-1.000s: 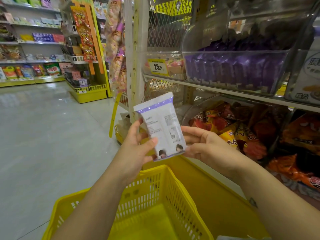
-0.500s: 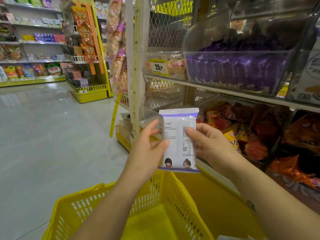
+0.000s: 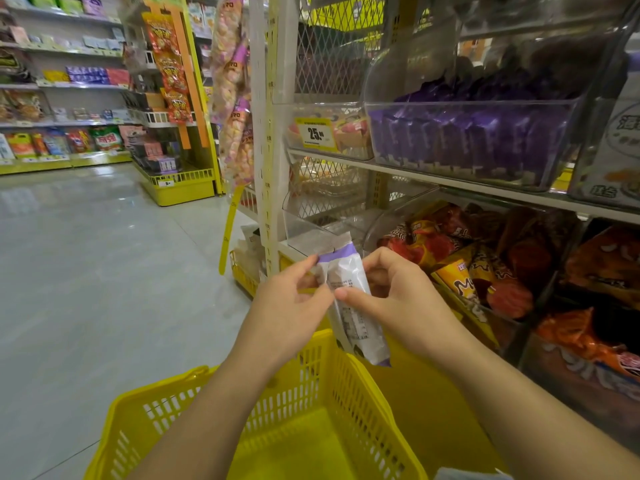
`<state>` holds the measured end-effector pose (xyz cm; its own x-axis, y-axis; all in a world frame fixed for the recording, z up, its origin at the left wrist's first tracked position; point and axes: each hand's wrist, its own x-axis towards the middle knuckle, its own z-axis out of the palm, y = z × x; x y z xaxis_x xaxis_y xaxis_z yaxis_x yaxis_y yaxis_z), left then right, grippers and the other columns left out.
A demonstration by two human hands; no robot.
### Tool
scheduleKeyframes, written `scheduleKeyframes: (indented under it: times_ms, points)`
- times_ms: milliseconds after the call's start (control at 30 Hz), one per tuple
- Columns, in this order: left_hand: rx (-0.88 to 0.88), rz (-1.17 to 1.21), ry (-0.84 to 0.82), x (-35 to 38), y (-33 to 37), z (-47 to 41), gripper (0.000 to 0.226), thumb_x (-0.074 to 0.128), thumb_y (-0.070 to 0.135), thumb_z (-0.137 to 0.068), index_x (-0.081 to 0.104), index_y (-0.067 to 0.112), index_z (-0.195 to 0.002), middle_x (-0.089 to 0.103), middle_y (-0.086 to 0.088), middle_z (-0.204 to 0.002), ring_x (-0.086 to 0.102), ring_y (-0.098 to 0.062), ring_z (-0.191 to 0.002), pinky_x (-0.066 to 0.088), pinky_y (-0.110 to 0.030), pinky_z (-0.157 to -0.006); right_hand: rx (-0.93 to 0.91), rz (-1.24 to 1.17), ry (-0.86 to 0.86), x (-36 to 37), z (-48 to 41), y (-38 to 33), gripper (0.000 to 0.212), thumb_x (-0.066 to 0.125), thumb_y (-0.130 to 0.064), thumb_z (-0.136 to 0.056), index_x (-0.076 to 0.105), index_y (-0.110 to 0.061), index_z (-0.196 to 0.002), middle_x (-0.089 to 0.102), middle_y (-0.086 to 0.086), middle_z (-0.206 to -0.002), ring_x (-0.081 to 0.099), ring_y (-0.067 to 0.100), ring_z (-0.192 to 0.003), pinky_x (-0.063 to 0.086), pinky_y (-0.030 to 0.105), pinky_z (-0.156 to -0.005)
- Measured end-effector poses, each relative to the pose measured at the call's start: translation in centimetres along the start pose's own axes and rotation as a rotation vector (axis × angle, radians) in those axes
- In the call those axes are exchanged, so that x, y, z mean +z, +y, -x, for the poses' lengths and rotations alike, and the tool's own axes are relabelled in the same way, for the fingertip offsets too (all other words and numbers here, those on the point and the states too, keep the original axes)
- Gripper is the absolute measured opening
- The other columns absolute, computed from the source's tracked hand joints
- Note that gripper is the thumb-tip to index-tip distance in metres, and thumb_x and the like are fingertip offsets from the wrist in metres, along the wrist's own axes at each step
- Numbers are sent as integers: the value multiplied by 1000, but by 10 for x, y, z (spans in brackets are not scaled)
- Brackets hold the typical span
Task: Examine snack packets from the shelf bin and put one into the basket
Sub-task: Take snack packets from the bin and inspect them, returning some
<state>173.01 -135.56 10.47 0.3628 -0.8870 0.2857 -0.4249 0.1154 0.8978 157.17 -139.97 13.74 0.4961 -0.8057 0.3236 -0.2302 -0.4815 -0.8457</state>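
— Where is the packet?
— I hold the glossy white plastic snack packet with a purple band (image 3: 347, 271) in both hands, above the far rim of the yellow slotted plastic basket (image 3: 304, 386). Its lower end hangs just past that rim and its crimped top leans away from me
— And your grip?
— My left hand (image 3: 287, 306) pinches the packet's upper left edge. My right hand (image 3: 398, 299) has its thumb on the printed face, fingers curled behind
— Room to move?
— The basket's mouth lies open below my wrists. Left of the basket is smooth grey floor (image 3: 86, 271); right of it, crinkled orange snack bags (image 3: 485, 271) in a clear bin stand near
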Motion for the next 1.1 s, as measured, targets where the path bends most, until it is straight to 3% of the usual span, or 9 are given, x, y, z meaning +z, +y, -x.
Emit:
scheduleKeyframes:
  times_ms: [100,200,300,400,533,733,867,967,1100]
  points:
    - [32,-34,-14,-1,-1,2,57,65,29,-85,50,30,-140,66,24,-98,63,17,-79,43,0,-60,-5,14,-7,-1,1,-1,28,79,-25,-77,59,-14,-92,74,-3,-90,70,5,-80,59,35,-71]
    - [39,-27,-31,-1,-1,2,59,63,31,-85,47,30,-142,67,17,-110,61,20,-85,43,2,-63,5,6,1,1,1,0,27,79,-23,-78,59,-13,-92,75,-3,-89,71,7,-79,59,35,-70]
    - [18,43,-71,3,-2,2,66,66,22,-85,40,33,-145,63,28,-112,61,14,-96,51,-7,-68,29,-39,41,0,-1,2,23,76,-22,-81,59,-12,-93,75,0,-88,72,13,-81,58,45,-76]
    - [-24,102,-116,9,-3,3,81,69,15,-81,31,36,-150,59,29,-119,61,4,-107,59,-32,-81,49,-81,55,-1,-2,4,21,74,-21,-82,59,-11,-93,76,2,-87,73,16,-80,58,50,-77]
    - [-7,114,-175,12,-8,2,90,67,2,-80,23,38,-151,53,35,-119,57,12,-105,57,-23,-77,76,-123,44,-1,-5,8,21,74,-20,-82,57,-12,-92,76,2,-86,73,16,-79,59,45,-75]
    - [10,145,-263,8,-7,1,96,61,-6,-80,19,44,-151,52,18,-129,59,9,-104,60,-32,-75,104,-242,43,-1,-7,10,23,72,-18,-83,56,-7,-95,76,7,-84,74,19,-77,55,27,-63]
    - [5,203,-281,6,-3,3,84,59,-4,-87,25,42,-149,52,17,-129,61,10,-102,58,-27,-79,152,-329,65,-3,-8,12,21,68,-18,-86,56,-9,-100,76,9,-92,73,22,-85,59,35,-72]
    - [-4,308,-329,8,7,7,67,63,21,-93,29,41,-147,55,23,-129,59,11,-107,54,-19,-86,190,-456,65,-2,-8,8,20,64,-17,-88,55,-11,-106,72,11,-103,72,18,-84,59,30,-65]
    - [63,305,-363,14,19,14,54,62,29,-93,37,49,-136,61,35,-116,58,12,-107,50,-9,-78,203,-461,-44,-6,-1,-2,23,46,-25,-99,56,-13,-116,67,6,-111,70,11,-73,58,28,-64]
